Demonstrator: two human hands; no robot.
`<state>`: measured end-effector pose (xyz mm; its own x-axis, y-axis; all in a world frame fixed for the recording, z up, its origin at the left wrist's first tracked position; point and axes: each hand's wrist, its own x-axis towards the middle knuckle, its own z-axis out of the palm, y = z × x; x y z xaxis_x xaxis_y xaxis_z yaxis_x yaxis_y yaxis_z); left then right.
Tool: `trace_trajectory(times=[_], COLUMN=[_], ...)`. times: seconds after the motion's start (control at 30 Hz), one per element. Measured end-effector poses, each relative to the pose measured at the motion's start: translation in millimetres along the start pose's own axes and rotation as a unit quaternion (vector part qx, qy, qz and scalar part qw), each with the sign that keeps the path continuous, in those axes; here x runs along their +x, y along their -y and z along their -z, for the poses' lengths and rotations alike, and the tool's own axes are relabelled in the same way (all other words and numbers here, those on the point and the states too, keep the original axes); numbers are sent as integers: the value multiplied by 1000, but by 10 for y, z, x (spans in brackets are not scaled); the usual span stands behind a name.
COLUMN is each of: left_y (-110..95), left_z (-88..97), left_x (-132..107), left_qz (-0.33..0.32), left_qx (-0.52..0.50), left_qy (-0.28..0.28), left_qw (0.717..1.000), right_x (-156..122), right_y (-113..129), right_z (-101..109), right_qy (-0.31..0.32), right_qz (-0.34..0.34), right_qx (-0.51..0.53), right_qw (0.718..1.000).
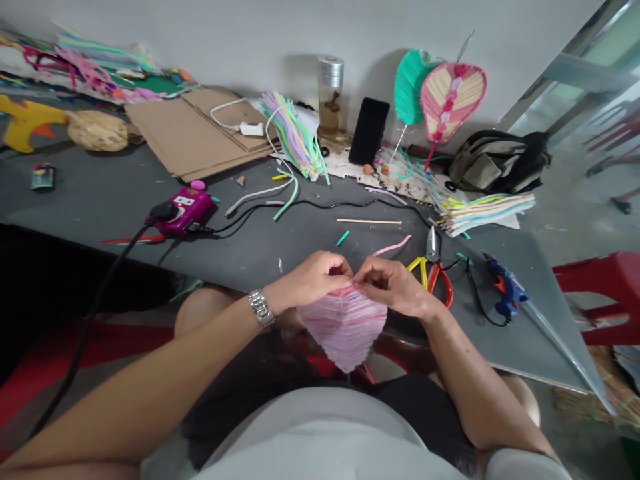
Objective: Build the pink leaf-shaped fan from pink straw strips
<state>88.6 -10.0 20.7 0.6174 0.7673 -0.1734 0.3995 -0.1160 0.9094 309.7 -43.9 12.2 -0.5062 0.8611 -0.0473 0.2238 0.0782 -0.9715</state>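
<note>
left hand [313, 280] and right hand [395, 287] pinch pink strip panel [345, 330]

both hands are curled closed, fingertips meeting on its top edge, with the panel hanging below them above the lap, off the grey surface [280, 233]. a firm pinch close to the edge looks best for keeping the thin strips even. a blue hot glue gun [505, 287] and red-handled cutters [441, 283] lie just right of the hands.

Left hand [313, 280], right hand [393, 287] pinch top of pink straw fan [344, 332]; pliers [434, 277], glue gun [506, 287] beyond on table [280, 233].
</note>
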Motion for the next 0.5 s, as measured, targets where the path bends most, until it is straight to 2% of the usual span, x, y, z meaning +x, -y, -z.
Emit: trace_trajectory(times=[0.2,0.33,0.43,0.5], left_y=[-5,5,21,22], left_z=[-46,-31,-17,-20], left_x=[8,17,25,30], left_qz=[-5,-3,-13,-16], left_qx=[13,17,17,12], left_qy=[-2,-11,-10,-8], left_qw=[1000,1000,1000,1000], right_x=[-3,-56,-106,-121], right_y=[-15,21,71,108], right_z=[7,45,70,72], right_qy=[0,-10,-62,-124], right_qz=[0,14,38,74], right_qx=[-4,-49,-134,-220], right_qw=[1000,999,988,965])
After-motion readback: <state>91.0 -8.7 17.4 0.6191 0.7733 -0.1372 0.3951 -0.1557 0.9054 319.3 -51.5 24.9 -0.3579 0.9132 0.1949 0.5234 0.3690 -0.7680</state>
